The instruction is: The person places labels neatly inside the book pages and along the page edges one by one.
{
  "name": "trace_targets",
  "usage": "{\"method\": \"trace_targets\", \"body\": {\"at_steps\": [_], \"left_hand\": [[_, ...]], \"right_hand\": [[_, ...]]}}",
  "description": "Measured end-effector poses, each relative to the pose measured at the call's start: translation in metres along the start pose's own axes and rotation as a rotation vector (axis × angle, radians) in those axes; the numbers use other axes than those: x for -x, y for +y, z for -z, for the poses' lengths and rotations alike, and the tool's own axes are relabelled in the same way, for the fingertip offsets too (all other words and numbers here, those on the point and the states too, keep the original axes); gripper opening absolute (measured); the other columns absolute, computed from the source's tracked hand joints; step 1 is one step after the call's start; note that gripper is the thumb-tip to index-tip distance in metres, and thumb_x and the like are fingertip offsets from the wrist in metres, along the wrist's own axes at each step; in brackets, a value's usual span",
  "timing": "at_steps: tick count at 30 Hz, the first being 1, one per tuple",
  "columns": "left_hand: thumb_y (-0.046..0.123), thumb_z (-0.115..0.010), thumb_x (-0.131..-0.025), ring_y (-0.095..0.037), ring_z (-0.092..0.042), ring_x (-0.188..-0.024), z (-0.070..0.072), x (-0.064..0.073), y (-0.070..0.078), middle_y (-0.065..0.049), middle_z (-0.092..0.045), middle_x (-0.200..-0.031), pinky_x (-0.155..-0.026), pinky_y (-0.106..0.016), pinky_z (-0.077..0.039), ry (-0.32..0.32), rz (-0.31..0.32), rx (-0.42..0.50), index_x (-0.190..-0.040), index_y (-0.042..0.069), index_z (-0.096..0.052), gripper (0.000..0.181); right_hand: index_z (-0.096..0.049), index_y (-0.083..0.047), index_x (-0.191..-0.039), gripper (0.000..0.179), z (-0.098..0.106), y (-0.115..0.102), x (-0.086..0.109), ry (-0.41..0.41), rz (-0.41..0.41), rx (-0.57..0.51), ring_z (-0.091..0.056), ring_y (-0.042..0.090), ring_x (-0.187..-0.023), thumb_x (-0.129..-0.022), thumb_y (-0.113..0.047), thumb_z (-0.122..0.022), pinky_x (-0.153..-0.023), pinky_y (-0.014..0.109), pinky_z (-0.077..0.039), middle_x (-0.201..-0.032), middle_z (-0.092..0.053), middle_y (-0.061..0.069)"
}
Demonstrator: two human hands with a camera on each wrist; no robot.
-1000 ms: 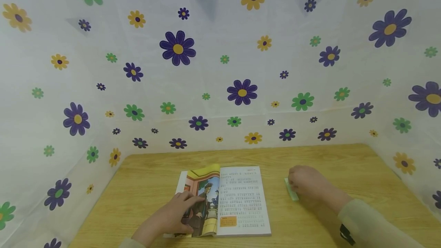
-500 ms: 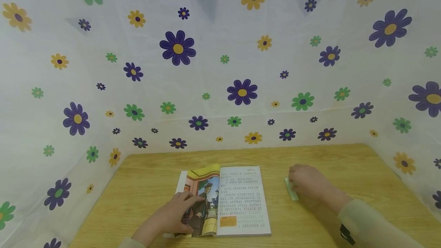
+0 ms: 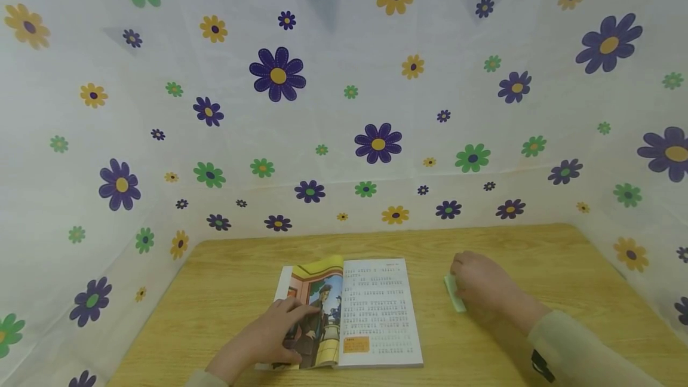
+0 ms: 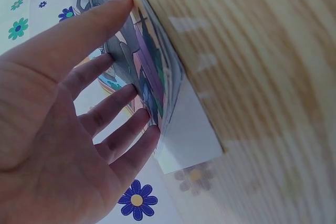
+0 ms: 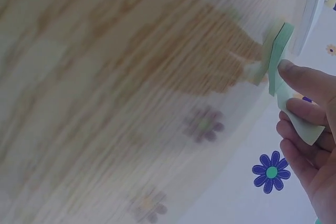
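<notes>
An open book (image 3: 376, 309) lies on the wooden table, a colour picture on its left page and print on the right. Across the picture page rests my left hand (image 3: 263, 333), fingers spread. The left wrist view shows its thumb and fingertips touching the bulging page (image 4: 149, 61). To the right of the book, my right hand (image 3: 486, 282) is at a small light green sticky note pad (image 3: 454, 295). Seen from the right wrist, the thumb is on the pad (image 5: 280, 51), and a paler sheet (image 5: 302, 129) bends away from it, pinched among the fingers.
A white curtain (image 3: 344, 118) with purple, green and yellow flowers surrounds the table (image 3: 537, 255) at the back and sides. The book's right edge is a short way left of the pad.
My right hand has lifted slightly, away from me, at the green pad. The left hand and the book have stayed in place.
</notes>
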State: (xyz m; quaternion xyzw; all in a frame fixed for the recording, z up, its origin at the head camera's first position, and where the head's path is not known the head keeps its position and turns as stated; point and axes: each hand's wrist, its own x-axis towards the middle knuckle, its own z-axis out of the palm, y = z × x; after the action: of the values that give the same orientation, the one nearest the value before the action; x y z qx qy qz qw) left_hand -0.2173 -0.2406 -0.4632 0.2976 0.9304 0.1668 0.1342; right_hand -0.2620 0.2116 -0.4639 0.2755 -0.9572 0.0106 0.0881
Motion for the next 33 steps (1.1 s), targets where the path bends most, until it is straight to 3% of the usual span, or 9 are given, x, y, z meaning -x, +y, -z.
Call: {"method": "trace_targets", "body": {"at_steps": [4,9,11,13,15,20,24,33], "left_hand": [[0.030,-0.096,-0.080,-0.032,-0.051,-0.119,-0.003,-0.002,-0.006,-0.006,-0.053,-0.137,-0.088,-0.048,-0.052,0.005,-0.014,0.010,-0.152,0.022,-0.055,0.083],[0.044,-0.093,-0.081,-0.032,-0.050,-0.116,-0.024,-0.011,-0.041,-0.006,-0.053,-0.137,-0.082,-0.046,-0.052,0.057,-0.091,0.004,-0.154,0.034,-0.051,0.085],[0.049,-0.092,-0.081,-0.030,-0.050,-0.117,-0.033,-0.014,-0.053,-0.003,-0.052,-0.138,-0.082,-0.044,-0.052,0.073,-0.094,-0.007,-0.155,0.040,-0.049,0.086],[0.047,-0.092,-0.081,-0.030,-0.048,-0.120,-0.035,-0.016,-0.056,-0.001,-0.051,-0.140,-0.086,-0.044,-0.052,0.058,-0.060,0.016,-0.155,0.044,-0.048,0.086],[0.046,-0.093,-0.080,-0.028,-0.049,-0.120,-0.033,-0.015,-0.052,0.000,-0.051,-0.139,-0.085,-0.042,-0.051,0.056,-0.053,0.013,-0.155,0.043,-0.049,0.086],[0.034,-0.095,-0.080,-0.032,-0.050,-0.118,-0.010,-0.006,-0.018,-0.006,-0.052,-0.137,-0.085,-0.047,-0.051,0.020,-0.032,0.024,-0.153,0.027,-0.054,0.084],[0.028,-0.095,-0.080,-0.031,-0.050,-0.120,0.001,-0.001,-0.001,-0.006,-0.052,-0.139,-0.087,-0.048,-0.052,0.005,-0.006,0.021,-0.152,0.022,-0.056,0.082],[0.026,-0.095,-0.080,-0.032,-0.050,-0.121,0.000,0.000,0.001,-0.008,-0.052,-0.140,-0.087,-0.049,-0.053,-0.001,0.002,0.026,-0.151,0.019,-0.056,0.082]], "right_hand": [[-0.076,-0.005,-0.097,0.021,0.002,-0.001,0.001,0.003,0.001,0.015,-0.067,0.023,-0.092,-0.080,-0.012,-0.086,-0.092,0.041,-0.060,-0.099,-0.073,0.006],[-0.076,-0.004,-0.100,0.027,0.001,0.000,0.001,-0.006,0.002,0.047,-0.068,0.024,-0.094,-0.080,-0.018,-0.088,-0.095,0.042,-0.059,-0.101,-0.073,0.007],[-0.076,-0.003,-0.100,0.028,0.000,0.000,0.001,0.005,0.009,0.058,-0.067,0.024,-0.094,-0.080,-0.019,-0.088,-0.094,0.042,-0.058,-0.100,-0.072,0.007],[-0.076,-0.003,-0.099,0.028,-0.001,0.001,0.001,0.024,0.018,0.071,-0.066,0.023,-0.093,-0.080,-0.018,-0.088,-0.094,0.042,-0.058,-0.100,-0.072,0.007],[-0.075,-0.002,-0.099,0.028,-0.002,0.002,0.002,0.042,0.026,0.080,-0.066,0.024,-0.093,-0.080,-0.018,-0.087,-0.093,0.041,-0.058,-0.099,-0.072,0.007],[-0.076,-0.001,-0.101,0.030,-0.005,0.004,0.002,0.059,0.029,0.089,-0.068,0.026,-0.097,-0.080,-0.019,-0.088,-0.096,0.043,-0.058,-0.102,-0.073,0.009],[-0.076,0.001,-0.106,0.035,-0.006,0.004,0.003,0.063,0.014,0.076,-0.068,0.029,-0.100,-0.080,-0.020,-0.088,-0.097,0.045,-0.058,-0.107,-0.073,0.013],[-0.075,0.002,-0.106,0.027,-0.005,0.001,0.006,0.070,0.008,0.053,-0.068,0.027,-0.096,-0.085,-0.013,-0.082,-0.093,0.044,-0.060,-0.106,-0.072,0.013]]}}
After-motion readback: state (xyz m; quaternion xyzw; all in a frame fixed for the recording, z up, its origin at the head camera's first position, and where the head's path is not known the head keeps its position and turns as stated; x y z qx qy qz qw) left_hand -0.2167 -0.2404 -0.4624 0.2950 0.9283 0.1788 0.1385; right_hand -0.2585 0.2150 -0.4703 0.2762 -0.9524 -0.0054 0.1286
